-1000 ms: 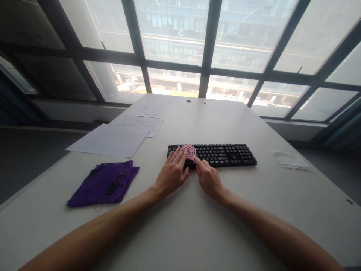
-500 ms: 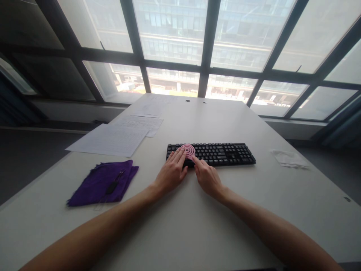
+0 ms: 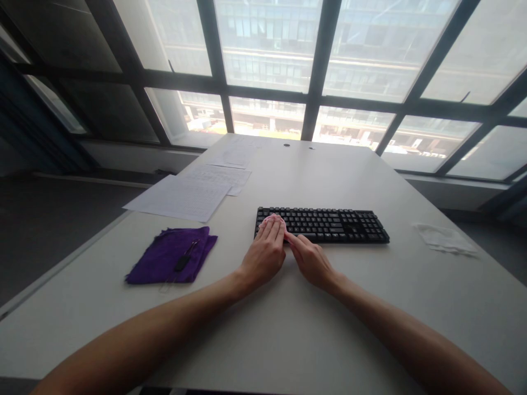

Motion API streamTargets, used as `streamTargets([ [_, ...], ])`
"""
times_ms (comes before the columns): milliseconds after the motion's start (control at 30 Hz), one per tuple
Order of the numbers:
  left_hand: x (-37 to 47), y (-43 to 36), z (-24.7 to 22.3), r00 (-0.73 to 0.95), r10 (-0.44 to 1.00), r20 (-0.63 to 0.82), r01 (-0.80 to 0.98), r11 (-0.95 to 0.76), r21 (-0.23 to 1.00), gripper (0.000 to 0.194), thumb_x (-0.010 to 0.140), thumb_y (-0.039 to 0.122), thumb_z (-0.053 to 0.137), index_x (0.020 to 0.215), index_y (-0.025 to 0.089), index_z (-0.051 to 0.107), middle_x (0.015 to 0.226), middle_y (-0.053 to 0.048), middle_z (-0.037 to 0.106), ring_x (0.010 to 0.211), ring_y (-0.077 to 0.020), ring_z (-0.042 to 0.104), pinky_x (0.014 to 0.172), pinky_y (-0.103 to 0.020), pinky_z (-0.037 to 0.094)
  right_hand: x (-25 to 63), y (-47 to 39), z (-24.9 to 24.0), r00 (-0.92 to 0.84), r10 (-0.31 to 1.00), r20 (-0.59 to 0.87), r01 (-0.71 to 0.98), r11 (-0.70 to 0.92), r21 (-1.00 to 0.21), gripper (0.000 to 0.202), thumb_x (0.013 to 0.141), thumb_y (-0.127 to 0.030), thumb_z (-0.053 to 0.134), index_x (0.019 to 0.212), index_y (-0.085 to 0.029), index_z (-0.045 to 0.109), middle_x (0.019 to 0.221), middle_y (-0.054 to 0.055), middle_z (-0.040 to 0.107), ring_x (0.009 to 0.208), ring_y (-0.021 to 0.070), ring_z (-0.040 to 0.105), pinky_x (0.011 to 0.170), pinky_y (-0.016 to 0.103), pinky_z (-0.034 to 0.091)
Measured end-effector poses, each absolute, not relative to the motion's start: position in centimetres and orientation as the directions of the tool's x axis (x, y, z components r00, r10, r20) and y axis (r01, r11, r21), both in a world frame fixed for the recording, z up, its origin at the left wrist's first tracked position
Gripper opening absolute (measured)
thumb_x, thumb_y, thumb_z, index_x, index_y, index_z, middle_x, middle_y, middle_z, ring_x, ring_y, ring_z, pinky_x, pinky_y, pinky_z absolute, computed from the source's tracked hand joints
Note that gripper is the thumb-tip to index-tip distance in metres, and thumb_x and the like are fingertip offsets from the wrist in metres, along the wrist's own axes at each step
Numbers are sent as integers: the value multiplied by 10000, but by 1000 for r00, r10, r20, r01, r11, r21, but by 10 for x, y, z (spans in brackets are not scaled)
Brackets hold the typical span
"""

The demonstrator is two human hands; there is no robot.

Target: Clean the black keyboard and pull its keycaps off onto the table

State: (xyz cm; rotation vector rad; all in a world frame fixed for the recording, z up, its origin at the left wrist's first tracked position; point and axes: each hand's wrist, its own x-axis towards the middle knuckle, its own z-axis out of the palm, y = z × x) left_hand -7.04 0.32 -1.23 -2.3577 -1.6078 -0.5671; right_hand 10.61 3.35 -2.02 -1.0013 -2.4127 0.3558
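A black keyboard lies on the white table. On its left end rests a round pink coil-patterned piece with a narrow tail at its lower right; its exact kind I cannot tell. My left hand lies over the pink piece, fingers stretched side by side and covering most of it. Just to the right, my right hand has its fingers pinched together at the tail, by the keyboard's front edge. The two hands are close together, and the right thumb is partly hidden.
Left of my arms is a folded purple cloth with a small black-and-metal item on it. Paper sheets lie behind it. A crumpled white tissue is at the right. Windows rise past the table's far edge.
My left hand has moved up and right over the pink piece, hiding the rings that showed before. My right hand stays at its tail. The camera view has shifted slightly.
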Motion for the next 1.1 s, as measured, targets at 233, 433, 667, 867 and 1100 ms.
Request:
streamTargets([
  [233,-71,3,-12,312,858,408,930,-364,53,642,859,132,422,1478,-32,367,1566,-236,331,1509,-313,193,1234,-490,216,106,36,-21,-626,716,309,600,695,-397,493,1024,-185,363,1510,-260,394,1126,82,674,954,194,681,810,270,525],
  [433,-72,5,-11,302,833,464,923,-377,75,651,886,172,445,1503,1,329,1601,-214,267,1523,-313,124,1237,-505,203,104,34,-16,-607,708,360,577,704,-413,465,1030,-196,355,1490,-248,401,1218,90,650,1015,197,667,837,281,521],
  [667,-80,13,-10,203,829,521,958,-277,69,683,877,117,402,1528,-9,239,1611,-224,227,1529,-300,70,1232,-512,193,81,44,8,-550,773,315,716,631,-299,443,1042,-222,328,1473,-274,419,1160,82,654,914,207,690,747,268,494],
  [867,-89,19,-16,190,840,508,963,-261,72,656,861,119,410,1498,-3,310,1587,-237,285,1520,-309,139,1223,-524,195,57,53,19,-546,801,245,769,595,-234,465,1041,-215,306,1496,-269,383,1131,92,656,894,213,696,749,278,483],
  [1100,-88,21,-18,144,878,457,968,-220,118,570,912,167,398,1453,-12,395,1540,-253,370,1477,-317,286,1197,-501,272,51,50,19,-566,811,149,790,585,-183,493,1018,-184,323,1507,-239,355,1130,130,664,916,246,701,773,314,487],
])
